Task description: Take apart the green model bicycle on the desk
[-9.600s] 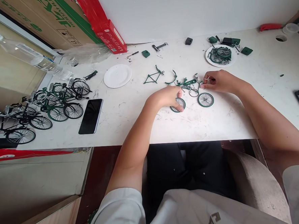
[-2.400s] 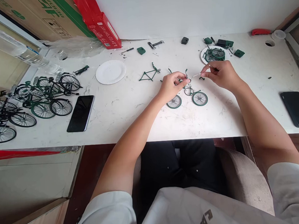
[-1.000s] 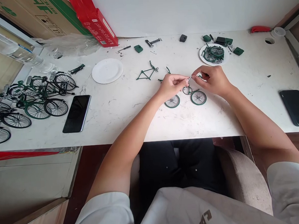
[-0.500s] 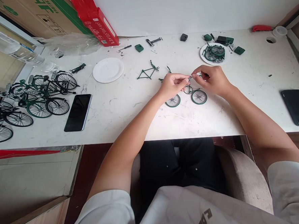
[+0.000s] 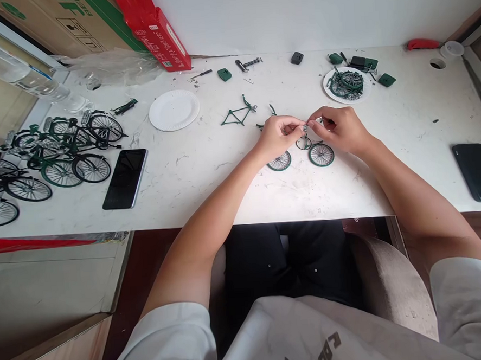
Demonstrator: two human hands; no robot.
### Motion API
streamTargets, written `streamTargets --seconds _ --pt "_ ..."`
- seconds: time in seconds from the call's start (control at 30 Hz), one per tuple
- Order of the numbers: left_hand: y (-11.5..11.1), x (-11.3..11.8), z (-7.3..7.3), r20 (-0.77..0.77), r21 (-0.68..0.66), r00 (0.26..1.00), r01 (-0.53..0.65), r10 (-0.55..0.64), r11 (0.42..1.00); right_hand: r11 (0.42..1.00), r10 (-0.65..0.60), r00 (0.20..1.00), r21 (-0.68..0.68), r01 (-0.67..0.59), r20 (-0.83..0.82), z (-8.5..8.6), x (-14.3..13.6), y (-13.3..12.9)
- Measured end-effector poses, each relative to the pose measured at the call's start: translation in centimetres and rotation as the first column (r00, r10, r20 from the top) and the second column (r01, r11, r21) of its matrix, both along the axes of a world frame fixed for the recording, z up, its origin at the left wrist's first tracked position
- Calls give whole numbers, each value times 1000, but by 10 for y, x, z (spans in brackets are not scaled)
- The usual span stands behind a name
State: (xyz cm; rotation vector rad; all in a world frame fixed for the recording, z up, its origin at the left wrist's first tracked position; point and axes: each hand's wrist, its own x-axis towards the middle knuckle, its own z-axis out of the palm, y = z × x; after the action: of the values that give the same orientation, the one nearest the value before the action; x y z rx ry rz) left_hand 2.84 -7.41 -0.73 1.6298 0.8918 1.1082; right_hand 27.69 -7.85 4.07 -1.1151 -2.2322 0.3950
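Note:
My left hand (image 5: 279,133) and my right hand (image 5: 338,128) meet fingertip to fingertip above the white table. Between their pinched fingers is a tiny silvery part (image 5: 304,127), mostly covered, whose kind I cannot make out; both hands seem to grip it. Just below the hands lie two small spoked toy wheels, the left wheel (image 5: 280,161) partly under my left hand and the right wheel (image 5: 321,154) in full view. A thin green ring-shaped piece (image 5: 303,143) lies between them. To the left, a green toy bicycle frame (image 5: 238,114) rests flat.
Assembled toy bicycles (image 5: 65,150) crowd the left, beside a phone (image 5: 125,179) and a white paper plate (image 5: 174,110). Another plate (image 5: 328,94) holds green bicycle parts at back right. A red box (image 5: 162,41) stands behind. A black phone (image 5: 477,172) lies far right.
Both hands stay together with fingertips pinched, shifting only very slightly around the small part. The whole view has moved a little; the objects on the table remain in place.

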Motion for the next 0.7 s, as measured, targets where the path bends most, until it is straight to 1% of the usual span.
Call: streamTargets --seconds 0.1,0.3,0.53,0.7 --pt "0 -1 1 -25 41 999 -25 26 999 1000 3 1000 -7 -3 12 1 0 -1" --pt "-4 0 9 -95 39 992 -77 80 996 999 -2 999 -33 3 41 1 0 -1" --pt "-8 -1 17 -135 29 987 -88 91 996 998 17 999 -54 -15 44 3 -1 -3" --pt "-7 -1 17 -139 60 986 -81 89 995 999 32 999 -42 -30 44 2 -1 -2"
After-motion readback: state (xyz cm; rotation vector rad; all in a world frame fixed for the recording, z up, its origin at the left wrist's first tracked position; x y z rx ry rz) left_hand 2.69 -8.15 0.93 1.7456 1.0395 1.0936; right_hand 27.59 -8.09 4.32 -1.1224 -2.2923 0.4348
